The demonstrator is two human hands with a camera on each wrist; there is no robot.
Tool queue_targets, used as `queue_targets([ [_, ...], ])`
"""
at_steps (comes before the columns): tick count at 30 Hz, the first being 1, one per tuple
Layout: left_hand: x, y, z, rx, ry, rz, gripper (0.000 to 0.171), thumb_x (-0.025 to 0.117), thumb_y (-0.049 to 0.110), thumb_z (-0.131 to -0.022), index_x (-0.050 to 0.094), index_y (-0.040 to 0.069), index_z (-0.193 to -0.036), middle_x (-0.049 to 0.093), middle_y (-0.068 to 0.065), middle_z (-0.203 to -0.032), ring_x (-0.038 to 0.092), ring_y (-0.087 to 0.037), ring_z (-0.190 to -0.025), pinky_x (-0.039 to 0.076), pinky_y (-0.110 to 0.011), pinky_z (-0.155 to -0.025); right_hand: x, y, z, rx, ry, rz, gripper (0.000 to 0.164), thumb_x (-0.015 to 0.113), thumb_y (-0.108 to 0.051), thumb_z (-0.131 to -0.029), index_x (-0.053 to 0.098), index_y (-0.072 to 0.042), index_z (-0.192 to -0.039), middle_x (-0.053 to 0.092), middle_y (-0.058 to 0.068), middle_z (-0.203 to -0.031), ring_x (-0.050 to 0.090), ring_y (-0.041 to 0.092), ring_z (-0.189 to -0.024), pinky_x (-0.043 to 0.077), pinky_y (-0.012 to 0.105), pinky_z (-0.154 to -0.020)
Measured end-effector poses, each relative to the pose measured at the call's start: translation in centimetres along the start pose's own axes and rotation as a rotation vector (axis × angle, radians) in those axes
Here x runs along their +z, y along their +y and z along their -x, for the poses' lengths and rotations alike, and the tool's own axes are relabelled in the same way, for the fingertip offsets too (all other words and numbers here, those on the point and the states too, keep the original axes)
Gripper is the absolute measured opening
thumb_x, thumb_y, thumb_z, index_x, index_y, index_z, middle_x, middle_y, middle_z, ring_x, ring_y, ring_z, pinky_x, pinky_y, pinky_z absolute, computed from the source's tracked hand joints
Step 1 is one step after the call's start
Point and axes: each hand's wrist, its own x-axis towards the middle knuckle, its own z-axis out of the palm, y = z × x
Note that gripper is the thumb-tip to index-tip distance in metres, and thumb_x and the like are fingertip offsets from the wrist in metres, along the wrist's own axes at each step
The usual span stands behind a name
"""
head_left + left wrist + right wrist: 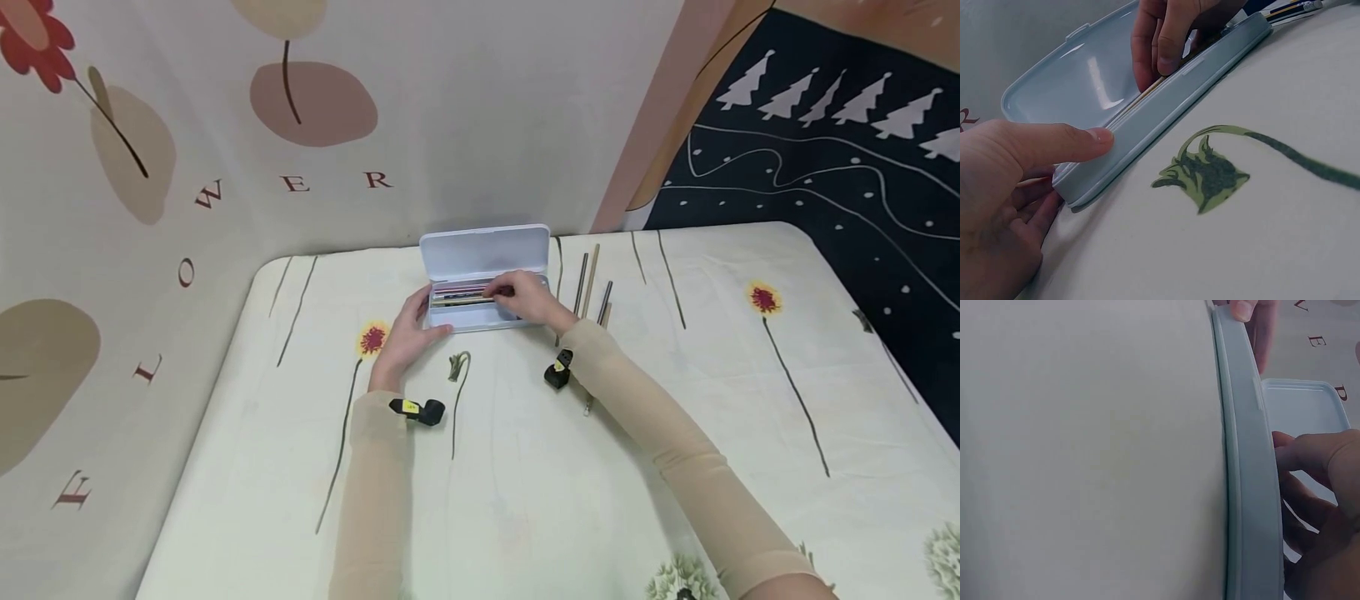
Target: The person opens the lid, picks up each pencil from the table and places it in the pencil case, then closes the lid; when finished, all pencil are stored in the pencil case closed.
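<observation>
A pale blue pencil case [468, 318] stands on the table with its lid [487, 252] tipped back. Several pencils [457, 297] lie lengthwise inside it. My left hand [405, 337] grips the case's left end, its thumb on the front wall and the other fingers round the end, as the left wrist view shows. Over the tray, my right hand [528, 297] reaches in from the right and pinches a thin pencil [1149, 92] between thumb and fingers. In the right wrist view the case's front wall [1250, 456] hides those fingertips.
Several pencils [591, 279] lie on the cloth just right of the case, partly under my right forearm. A printed wall hanging [480, 125] rises behind the table's back edge. The tablecloth [495, 492] carries printed flowers.
</observation>
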Motion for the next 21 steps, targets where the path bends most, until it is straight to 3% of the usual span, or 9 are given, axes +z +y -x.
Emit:
queue_targets([
  [12,0.09,0.11,0.03,0.003,0.006,0.003,0.084,0.072,0.002,-0.082,0.026,0.007,-0.152,0.026,-0.013,-0.155,0.023,-0.026,-0.142,0.017,-0.033,-0.116,-0.27,0.37,0.73,0.000,0.037,-0.002,0.019,0.060,0.001,-0.090,0.074,-0.001,-0.102,0.070,0.012,-0.104,0.061,0.024,-0.101,0.048,0.035,-0.090],
  [21,0.10,0.16,0.14,0.001,0.011,-0.008,0.085,0.072,0.002,-0.082,0.026,0.008,-0.152,0.026,-0.013,-0.155,0.023,-0.026,-0.142,0.017,-0.034,-0.116,-0.23,0.15,0.67,-0.055,0.000,0.230,0.025,0.056,-0.004,-0.091,0.074,-0.007,-0.109,0.067,0.011,-0.113,0.058,0.030,-0.105,0.043,0.045,-0.089],
])
